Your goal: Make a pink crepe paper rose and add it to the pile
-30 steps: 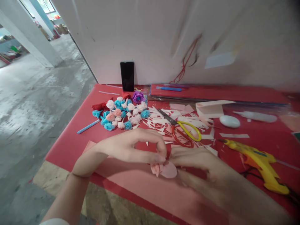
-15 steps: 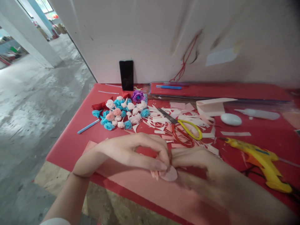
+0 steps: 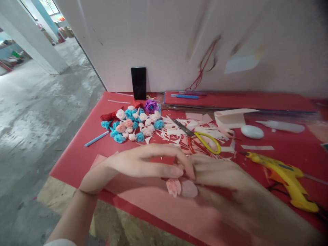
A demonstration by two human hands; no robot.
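In the head view, the work's thing, a pink flower [image 3: 173, 187] with a pale petal [image 3: 189, 188] at its right side, is above the pink sheet [image 3: 143, 194] on the near side. The left hand [image 3: 143, 164] brings thumb and forefinger close together at its far edge; the right hand [image 3: 222, 171] bends its fingers beside the petal. Neither pinch is clear; I cannot tell which hand bears the weight. The step looks like fitting a petal; the next move seems to call for a light, steady press. Counted: one phone [image 3: 138, 83], one purple flower [image 3: 151, 106], one pair of scissors [image 3: 191, 133], one glue gun [image 3: 289, 177]. The far-left blue, white and pink flowers [image 3: 128, 124] overlap too much to count.
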